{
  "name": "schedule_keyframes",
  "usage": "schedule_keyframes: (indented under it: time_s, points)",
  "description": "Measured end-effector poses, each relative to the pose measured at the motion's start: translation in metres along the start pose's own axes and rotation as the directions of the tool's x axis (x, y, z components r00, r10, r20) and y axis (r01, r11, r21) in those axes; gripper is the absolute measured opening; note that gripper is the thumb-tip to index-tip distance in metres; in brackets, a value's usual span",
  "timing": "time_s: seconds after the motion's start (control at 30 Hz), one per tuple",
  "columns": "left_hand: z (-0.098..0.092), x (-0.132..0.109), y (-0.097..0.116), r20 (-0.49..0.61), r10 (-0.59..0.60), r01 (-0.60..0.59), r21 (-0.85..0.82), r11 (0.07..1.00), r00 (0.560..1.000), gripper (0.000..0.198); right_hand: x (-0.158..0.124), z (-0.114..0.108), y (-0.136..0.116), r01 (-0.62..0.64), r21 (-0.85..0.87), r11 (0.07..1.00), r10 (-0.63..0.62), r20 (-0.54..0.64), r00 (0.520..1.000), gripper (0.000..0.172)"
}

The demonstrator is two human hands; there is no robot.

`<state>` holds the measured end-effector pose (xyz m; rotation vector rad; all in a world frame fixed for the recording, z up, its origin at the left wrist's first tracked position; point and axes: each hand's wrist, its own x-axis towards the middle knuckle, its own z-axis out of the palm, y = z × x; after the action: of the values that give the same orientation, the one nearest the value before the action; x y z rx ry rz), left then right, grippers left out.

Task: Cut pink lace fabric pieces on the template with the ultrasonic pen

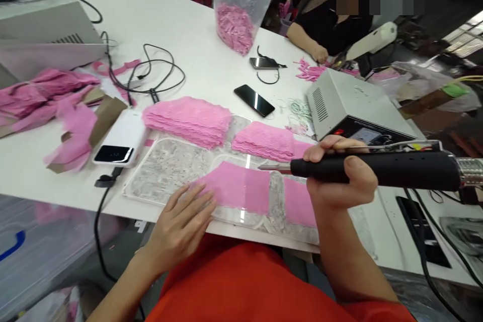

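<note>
My right hand (339,171) is wrapped round a black handheld tool (400,170) with a thin pointed metal tip (277,167). That tip points left, over the upper edge of a pink fabric piece (234,186). Flat on the left end of this piece lies my left hand (186,219), fingers stretched out. A clear plastic template (222,214) appears to lie with the fabric on a grey-mottled board (166,161). Another pink piece (298,201) is partly hidden by my right wrist. Behind are two stacks of cut pink fabric, one larger (188,118) and one smaller (264,138).
A white power bank (123,136) with cables stands left of the board. A phone (254,100) and a grey control box (358,103) are beyond it. Pink scraps (49,93) lie at left. A bag of pink pieces (236,25) stands farther back, near another person (332,25).
</note>
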<state>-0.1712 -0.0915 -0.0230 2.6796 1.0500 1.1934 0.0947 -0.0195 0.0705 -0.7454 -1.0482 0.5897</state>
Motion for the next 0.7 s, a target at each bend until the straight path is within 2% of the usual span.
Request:
schedule_keyframes:
  time_s: [0.13, 0.23, 0.43, 0.7]
  points:
    - [0.031, 0.035, 0.029, 0.037, 0.123, -0.120, -0.073, 0.990, 0.992, 0.030, 0.004, -0.059, -0.004, -0.015, -0.058, 0.998, 0.008, -0.117, 0.993, 0.013]
    - [0.055, 0.057, 0.048, 0.099, 0.188, -0.175, -0.129, 0.976, 0.977, 0.024, -0.001, -0.083, 0.000, -0.016, -0.058, 0.998, 0.005, -0.178, 0.984, 0.013]
    - [0.088, 0.080, 0.068, 0.262, 0.209, -0.183, -0.119, 0.976, 0.942, 0.024, -0.005, -0.092, 0.004, -0.001, -0.041, 0.999, -0.007, -0.184, 0.983, 0.012]
    - [0.101, 0.086, 0.073, 0.384, 0.211, -0.199, -0.071, 0.977, 0.899, 0.036, -0.006, -0.095, 0.012, -0.019, -0.024, 1.000, 0.015, -0.158, 0.987, 0.014]
